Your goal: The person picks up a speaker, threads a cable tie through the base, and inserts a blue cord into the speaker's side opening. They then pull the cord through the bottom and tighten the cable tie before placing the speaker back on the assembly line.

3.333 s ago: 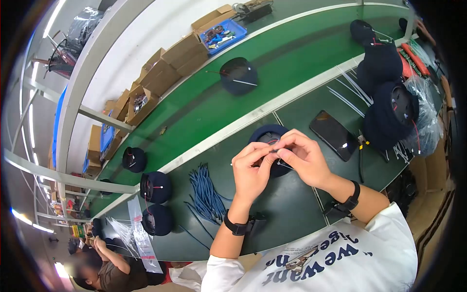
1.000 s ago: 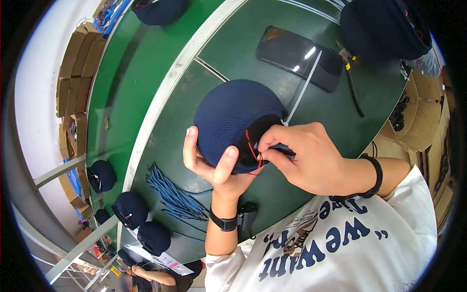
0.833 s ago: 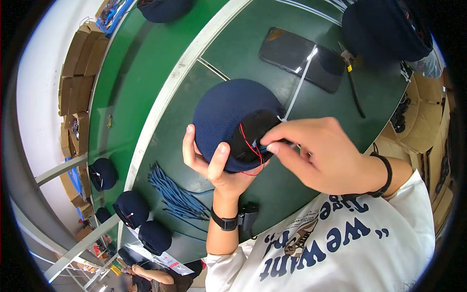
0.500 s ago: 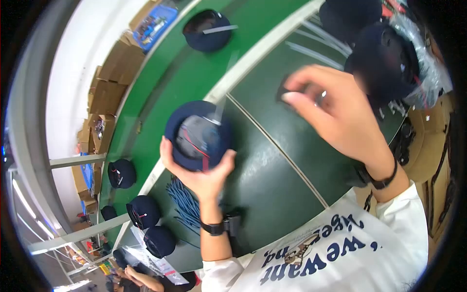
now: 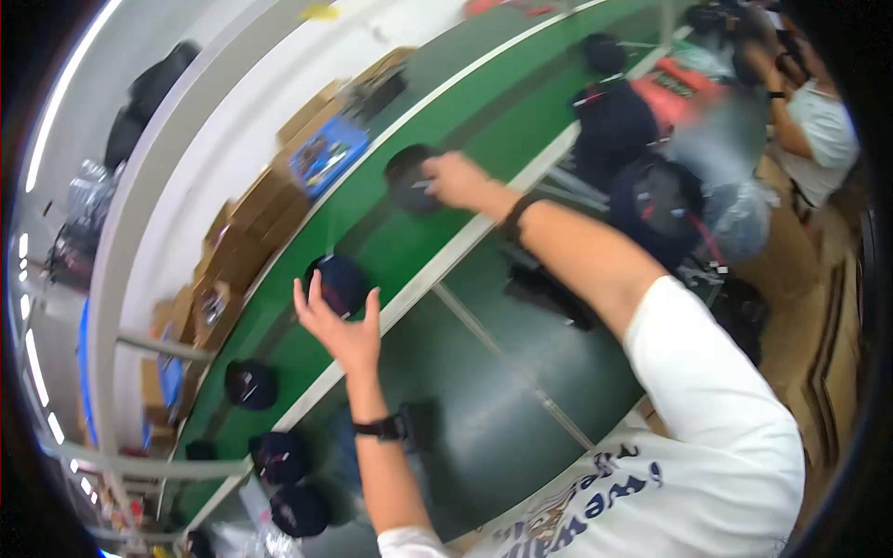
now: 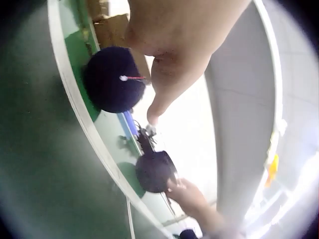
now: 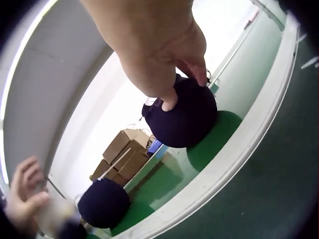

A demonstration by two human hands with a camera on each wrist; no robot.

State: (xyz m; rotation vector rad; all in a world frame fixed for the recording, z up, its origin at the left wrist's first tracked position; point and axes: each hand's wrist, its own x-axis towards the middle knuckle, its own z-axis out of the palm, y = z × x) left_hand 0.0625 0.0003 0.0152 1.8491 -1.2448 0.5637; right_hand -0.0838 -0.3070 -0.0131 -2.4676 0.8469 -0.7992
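Note:
A navy mesh-covered ball with an upright white tie stands on the green belt. My left hand is beside it with fingers spread; in the left wrist view the thumb is apart from the ball, whose red wire with a white connector shows. Farther along the belt, my right hand grips a second navy ball. In the right wrist view its thumb and a finger lie on that ball; the other fingers are hidden.
Cardboard boxes and a blue parts tray line the belt's far side. More navy balls stand at left, others at right beside clear plastic bags. Another person is at the far right.
My left hand has carried the first ball from over the table to the belt and let go. My right hand has left its wires, swung across the table and taken hold of the second ball.

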